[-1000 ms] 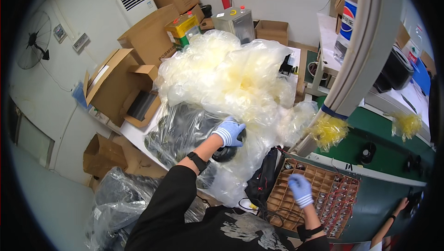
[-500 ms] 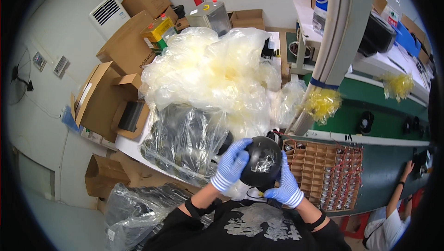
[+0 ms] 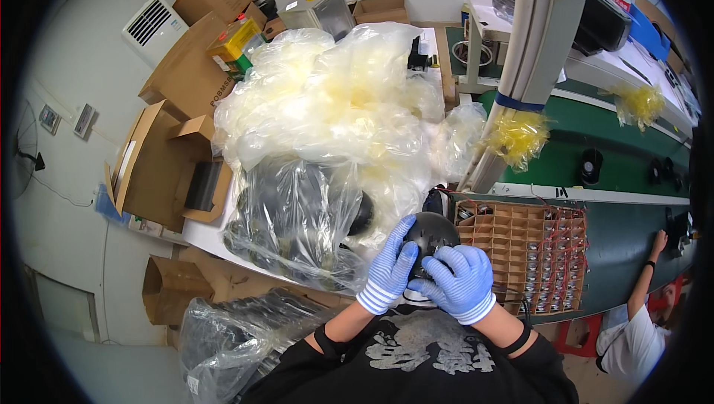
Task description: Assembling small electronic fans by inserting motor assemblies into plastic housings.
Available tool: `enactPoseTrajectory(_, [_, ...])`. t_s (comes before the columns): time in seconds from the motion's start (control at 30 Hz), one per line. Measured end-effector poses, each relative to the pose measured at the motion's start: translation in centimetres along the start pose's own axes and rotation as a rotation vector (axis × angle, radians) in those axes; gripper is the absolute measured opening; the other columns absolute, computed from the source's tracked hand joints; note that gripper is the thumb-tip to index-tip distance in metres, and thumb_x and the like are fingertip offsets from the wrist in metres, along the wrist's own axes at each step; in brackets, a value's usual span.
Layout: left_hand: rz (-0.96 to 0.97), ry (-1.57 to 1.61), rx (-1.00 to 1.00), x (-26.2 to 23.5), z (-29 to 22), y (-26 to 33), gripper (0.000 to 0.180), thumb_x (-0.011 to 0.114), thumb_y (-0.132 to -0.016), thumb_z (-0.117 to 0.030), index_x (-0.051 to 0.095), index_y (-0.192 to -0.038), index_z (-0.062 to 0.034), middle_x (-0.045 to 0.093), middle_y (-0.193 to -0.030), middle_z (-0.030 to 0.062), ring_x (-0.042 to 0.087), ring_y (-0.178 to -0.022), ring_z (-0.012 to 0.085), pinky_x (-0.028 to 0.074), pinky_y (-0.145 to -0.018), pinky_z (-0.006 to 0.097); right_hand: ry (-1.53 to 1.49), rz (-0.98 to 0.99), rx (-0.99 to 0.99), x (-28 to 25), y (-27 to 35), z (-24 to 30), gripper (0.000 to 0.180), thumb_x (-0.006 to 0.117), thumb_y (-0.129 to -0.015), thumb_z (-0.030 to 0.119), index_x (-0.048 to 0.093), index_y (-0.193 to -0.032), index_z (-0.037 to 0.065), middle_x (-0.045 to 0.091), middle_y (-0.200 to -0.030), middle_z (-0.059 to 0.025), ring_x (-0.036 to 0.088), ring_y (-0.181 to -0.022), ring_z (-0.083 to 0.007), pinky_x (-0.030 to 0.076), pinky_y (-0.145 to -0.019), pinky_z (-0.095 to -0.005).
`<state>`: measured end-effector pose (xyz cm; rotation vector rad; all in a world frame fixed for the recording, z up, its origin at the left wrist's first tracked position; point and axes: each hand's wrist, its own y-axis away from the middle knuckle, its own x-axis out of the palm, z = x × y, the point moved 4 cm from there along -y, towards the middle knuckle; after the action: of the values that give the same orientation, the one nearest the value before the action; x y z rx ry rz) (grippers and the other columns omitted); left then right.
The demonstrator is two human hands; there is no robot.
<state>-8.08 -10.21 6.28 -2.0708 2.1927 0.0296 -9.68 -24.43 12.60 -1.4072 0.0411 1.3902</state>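
Note:
Both my hands wear blue striped gloves and hold a glossy black dome-shaped housing [image 3: 433,230] close in front of my chest. My left hand [image 3: 390,270] grips its left side, with the fingers along the shell. Curled over its front and right side, my right hand [image 3: 460,281] presses its fingertips on the surface. A whitish ring [image 3: 418,298] shows low between the hands, partly covered by them. To the left, a clear plastic bag [image 3: 294,214] holds several dark rounded pieces. A black rounded piece [image 3: 362,214] lies by the bag's right edge.
Right of my hands stands a cardboard divider tray [image 3: 502,255] with small metal parts and red wires. A pile of translucent bags [image 3: 327,106] fills the table behind. A metal post [image 3: 520,77] rises beyond the tray. A co-worker's arm [image 3: 644,285] reaches in at far right.
My right hand has moved from the housing's lower right side up over its front. The housing has turned and sits partly behind my fingers. The whole view has shifted slightly.

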Motion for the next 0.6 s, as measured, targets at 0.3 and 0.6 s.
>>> enactPoseTrajectory(0.3, [0.104,0.092,-0.112,1.0,0.4,-0.4,0.045,0.051,-0.093,-0.018,0.041,-0.131,0.0029,0.052,-0.123,0.0150,0.049,-0.111,0.0178,0.038,-0.097,0.028,-0.010,0.172,-0.322,0.0,0.5,-0.6,0.021,0.058,-0.081,0.026,0.053,-0.069,0.009,0.048,-0.061,-0.0071,0.049,-0.053,-0.0210,0.039,-0.043,-0.0335])
enactPoseTrajectory(0.6, [0.134,0.341,-0.250,1.2,-0.3,-1.3,0.050,0.060,-0.087,-0.013,0.040,-0.131,0.0031,0.054,-0.118,0.0110,0.052,-0.104,0.0132,0.043,-0.090,0.025,0.124,0.121,-0.121,0.0,-0.9,0.1,0.021,0.068,-0.071,0.021,0.051,-0.062,0.012,0.042,-0.056,-0.0029,0.046,-0.050,-0.0193,0.036,-0.043,-0.0321])
